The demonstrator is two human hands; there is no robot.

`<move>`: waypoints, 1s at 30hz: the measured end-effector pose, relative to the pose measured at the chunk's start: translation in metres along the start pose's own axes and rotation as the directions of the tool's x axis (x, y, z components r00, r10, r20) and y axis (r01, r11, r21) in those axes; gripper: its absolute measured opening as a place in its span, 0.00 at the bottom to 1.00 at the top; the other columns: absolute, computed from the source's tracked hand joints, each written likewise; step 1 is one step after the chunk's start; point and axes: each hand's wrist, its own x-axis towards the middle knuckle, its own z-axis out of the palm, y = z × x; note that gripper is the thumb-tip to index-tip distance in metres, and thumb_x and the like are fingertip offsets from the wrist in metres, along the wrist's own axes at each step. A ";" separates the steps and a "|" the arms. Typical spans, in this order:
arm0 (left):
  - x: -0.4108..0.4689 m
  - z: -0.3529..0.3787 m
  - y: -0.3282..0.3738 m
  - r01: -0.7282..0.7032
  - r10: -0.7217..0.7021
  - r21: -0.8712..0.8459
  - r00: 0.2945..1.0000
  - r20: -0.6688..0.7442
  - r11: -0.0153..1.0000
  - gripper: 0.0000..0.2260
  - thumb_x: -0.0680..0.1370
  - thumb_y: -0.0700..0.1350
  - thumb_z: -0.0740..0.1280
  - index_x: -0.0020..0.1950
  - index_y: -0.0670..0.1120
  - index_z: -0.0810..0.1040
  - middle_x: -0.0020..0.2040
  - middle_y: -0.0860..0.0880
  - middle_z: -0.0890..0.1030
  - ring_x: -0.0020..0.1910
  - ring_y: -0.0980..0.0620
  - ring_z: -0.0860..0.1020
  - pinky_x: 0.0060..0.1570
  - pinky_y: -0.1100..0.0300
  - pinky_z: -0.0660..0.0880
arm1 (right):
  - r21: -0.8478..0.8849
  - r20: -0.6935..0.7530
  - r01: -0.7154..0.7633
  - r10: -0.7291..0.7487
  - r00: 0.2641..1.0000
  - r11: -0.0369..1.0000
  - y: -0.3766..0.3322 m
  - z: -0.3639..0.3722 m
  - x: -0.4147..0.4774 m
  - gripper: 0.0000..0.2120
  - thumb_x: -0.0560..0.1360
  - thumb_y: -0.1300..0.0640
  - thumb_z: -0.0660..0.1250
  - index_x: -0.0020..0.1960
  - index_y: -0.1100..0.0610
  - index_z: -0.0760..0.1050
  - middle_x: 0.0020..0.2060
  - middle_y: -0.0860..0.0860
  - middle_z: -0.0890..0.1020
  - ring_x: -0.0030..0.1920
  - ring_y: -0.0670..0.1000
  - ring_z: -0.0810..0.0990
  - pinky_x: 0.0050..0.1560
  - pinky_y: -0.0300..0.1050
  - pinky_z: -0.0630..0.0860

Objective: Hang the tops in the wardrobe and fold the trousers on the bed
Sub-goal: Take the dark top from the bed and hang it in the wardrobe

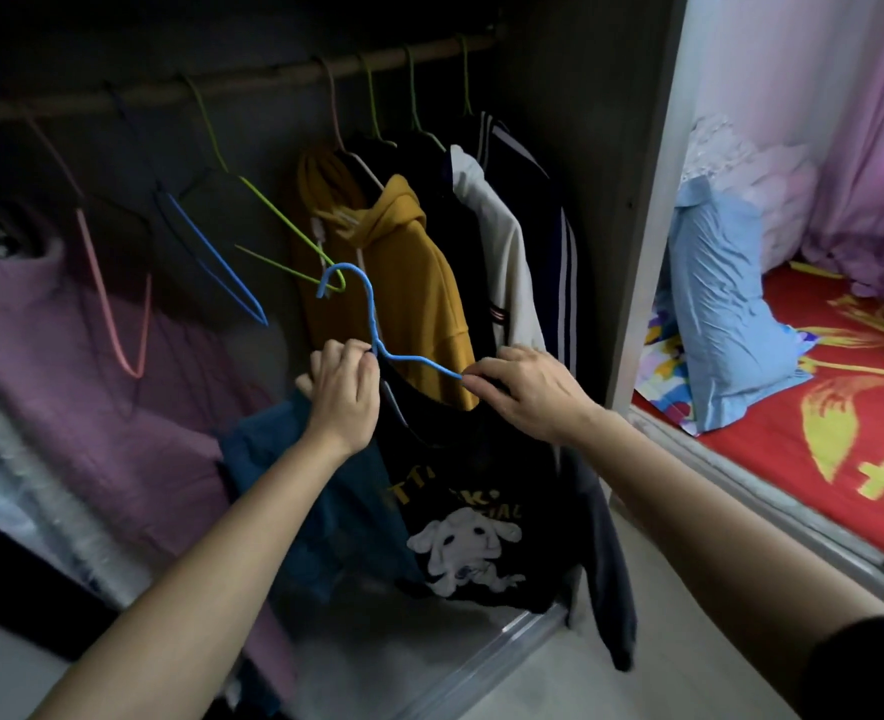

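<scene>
Left hand (pixel 344 392) grips the neck of the thin blue wire hanger (pixel 370 311); right hand (pixel 536 397) pinches its arm end. The black top with white animal print (pixel 460 511) hangs from it, below the wooden wardrobe rail (pixel 222 85).

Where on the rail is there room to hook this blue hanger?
Bare rail lies between the empty green hanger and the yellow hoodie. Right of the hoodie, hung tops crowd the rail up to the wardrobe wall.
</scene>
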 end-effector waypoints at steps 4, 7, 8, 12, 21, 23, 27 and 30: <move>-0.001 -0.002 0.003 0.020 -0.024 -0.048 0.997 -0.079 0.999 0.18 0.81 0.50 0.50 0.57 0.41 0.75 0.54 0.45 0.74 0.57 0.43 0.69 0.57 0.49 0.59 | -0.149 0.023 0.038 -0.035 0.999 0.988 0.011 -0.010 0.011 0.17 0.82 0.41 0.57 0.61 0.47 0.79 0.52 0.51 0.76 0.55 0.53 0.74 0.52 0.48 0.67; 0.007 -0.015 -0.009 0.167 -0.196 -0.137 0.952 -0.234 0.976 0.13 0.83 0.42 0.55 0.54 0.34 0.74 0.54 0.34 0.75 0.58 0.36 0.71 0.59 0.46 0.62 | -0.193 0.023 -0.078 0.084 0.996 0.978 0.031 -0.015 0.002 0.17 0.82 0.43 0.57 0.61 0.50 0.78 0.61 0.51 0.73 0.63 0.56 0.69 0.60 0.54 0.66; 0.010 -0.020 -0.016 0.207 -0.241 -0.158 0.938 -0.249 0.966 0.12 0.83 0.41 0.56 0.54 0.34 0.74 0.54 0.33 0.75 0.58 0.35 0.71 0.60 0.46 0.62 | -0.135 0.022 -0.142 0.147 0.989 0.981 0.038 -0.019 -0.003 0.16 0.83 0.43 0.57 0.61 0.50 0.78 0.63 0.51 0.72 0.64 0.56 0.69 0.62 0.56 0.67; 0.009 -0.024 -0.027 0.213 -0.226 -0.092 0.959 -0.173 0.973 0.13 0.84 0.44 0.56 0.57 0.38 0.75 0.58 0.38 0.75 0.61 0.39 0.70 0.62 0.45 0.61 | 0.132 -0.010 -0.141 0.144 0.990 0.981 0.044 -0.022 -0.013 0.12 0.83 0.49 0.59 0.58 0.54 0.77 0.55 0.51 0.74 0.56 0.53 0.73 0.60 0.55 0.72; 0.013 -0.032 -0.014 0.068 -0.074 -0.168 0.997 -0.031 0.984 0.09 0.84 0.48 0.56 0.52 0.47 0.75 0.33 0.56 0.71 0.43 0.46 0.75 0.60 0.48 0.65 | 0.221 -0.018 -0.065 0.071 0.997 0.973 0.029 -0.018 0.002 0.05 0.84 0.48 0.57 0.51 0.47 0.68 0.41 0.43 0.75 0.40 0.45 0.76 0.42 0.43 0.71; 0.016 -0.034 -0.015 0.053 -0.059 -0.174 0.998 -0.028 0.983 0.09 0.84 0.48 0.57 0.52 0.49 0.76 0.33 0.58 0.72 0.43 0.48 0.75 0.62 0.45 0.66 | 0.207 0.017 -0.032 0.030 0.999 0.978 0.027 -0.021 0.007 0.06 0.84 0.46 0.56 0.51 0.45 0.68 0.37 0.43 0.75 0.37 0.43 0.76 0.36 0.40 0.70; 0.017 -0.037 -0.017 0.041 -0.028 -0.268 0.998 0.054 0.963 0.07 0.83 0.49 0.60 0.50 0.53 0.76 0.34 0.61 0.76 0.39 0.55 0.73 0.58 0.41 0.70 | 0.226 -0.016 -0.009 0.013 1.000 0.974 0.024 -0.028 0.017 0.08 0.83 0.44 0.58 0.50 0.47 0.71 0.33 0.44 0.76 0.35 0.43 0.77 0.32 0.36 0.70; 0.017 -0.039 -0.014 0.042 -0.023 -0.305 0.997 0.067 0.951 0.11 0.80 0.56 0.59 0.55 0.55 0.79 0.43 0.62 0.79 0.49 0.53 0.77 0.63 0.44 0.70 | 0.229 -0.153 -0.046 0.083 0.985 0.972 0.026 -0.032 0.022 0.09 0.83 0.45 0.59 0.49 0.48 0.72 0.32 0.44 0.75 0.35 0.43 0.76 0.32 0.34 0.65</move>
